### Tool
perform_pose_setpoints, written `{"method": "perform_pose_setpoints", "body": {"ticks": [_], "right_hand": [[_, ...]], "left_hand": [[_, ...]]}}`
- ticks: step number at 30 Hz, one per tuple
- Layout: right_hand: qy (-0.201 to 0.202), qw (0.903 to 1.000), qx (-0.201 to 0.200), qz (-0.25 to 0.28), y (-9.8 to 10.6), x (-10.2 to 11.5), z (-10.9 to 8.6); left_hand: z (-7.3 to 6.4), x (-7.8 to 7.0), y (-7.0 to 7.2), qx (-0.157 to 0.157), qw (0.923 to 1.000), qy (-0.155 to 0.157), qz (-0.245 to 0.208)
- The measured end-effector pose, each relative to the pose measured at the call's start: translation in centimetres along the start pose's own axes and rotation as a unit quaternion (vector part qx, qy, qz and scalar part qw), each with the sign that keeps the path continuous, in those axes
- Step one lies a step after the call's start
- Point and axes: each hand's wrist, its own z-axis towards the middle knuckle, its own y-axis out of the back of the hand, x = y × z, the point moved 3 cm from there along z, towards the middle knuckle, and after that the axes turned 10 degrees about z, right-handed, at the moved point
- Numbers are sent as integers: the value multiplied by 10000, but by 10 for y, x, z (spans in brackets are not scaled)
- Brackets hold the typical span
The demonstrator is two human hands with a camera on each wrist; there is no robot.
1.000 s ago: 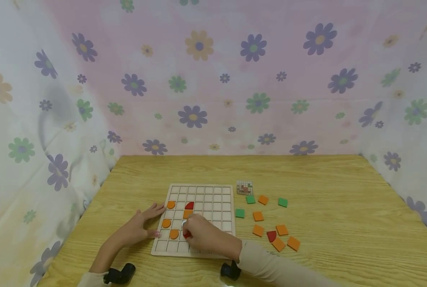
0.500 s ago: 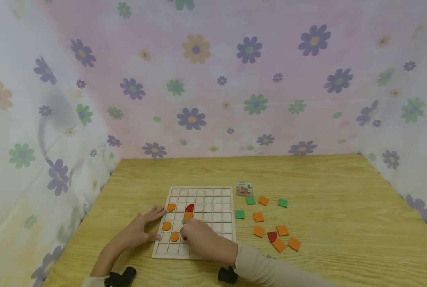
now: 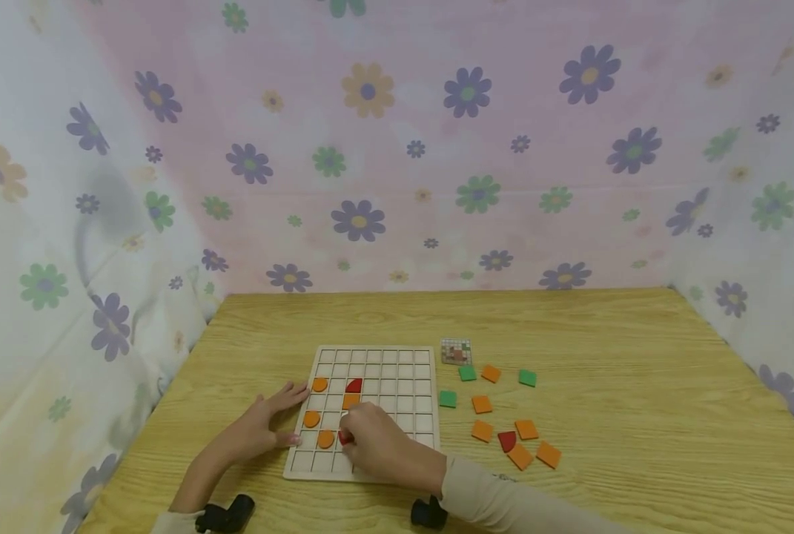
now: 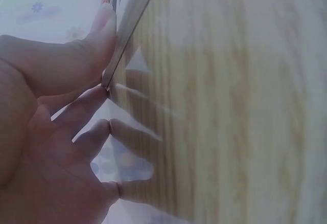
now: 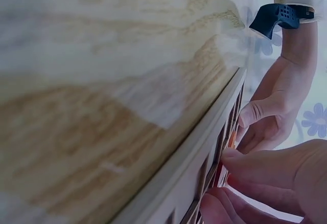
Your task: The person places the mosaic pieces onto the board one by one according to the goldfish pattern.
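Observation:
My right hand (image 3: 379, 441) pinches a red tile (image 3: 344, 437) low over the wooden grid board (image 3: 388, 371), in the column below an orange square tile (image 3: 351, 401). Fingers hide most of the red tile, and I cannot tell whether it lies flat in its cell. Above the orange square sits a red quarter-circle tile (image 3: 354, 386). Orange round tiles (image 3: 312, 419) occupy several cells to the left. Along the board's left edge my left hand (image 3: 256, 426) rests with spread fingers; its thumb (image 4: 102, 29) touches the board's rim in the left wrist view.
Right of the board lie loose green squares (image 3: 527, 378), orange squares (image 3: 482, 404) and a red quarter-circle (image 3: 506, 441). A small pattern card (image 3: 456, 351) stands by the board's top right corner. A floral cloth (image 3: 423, 170) encloses the table's back and sides.
My right hand has shifted only slightly over the same spot, still pinching the red tile, more of which shows than half a second ago. My left hand stays at the board's edge.

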Motion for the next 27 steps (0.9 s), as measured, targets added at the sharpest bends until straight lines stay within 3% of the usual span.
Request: {"method": "perform_pose_setpoints", "body": {"ticks": [15,27], "right_hand": [[28,9992,249,-308,27,-8,-24],[-30,9988,309,-392,58,-30,-54]], "left_hand": [[0,-3,-1,25,10000,54,-5],[-1,-2,0,28,10000,-25,26]]}}
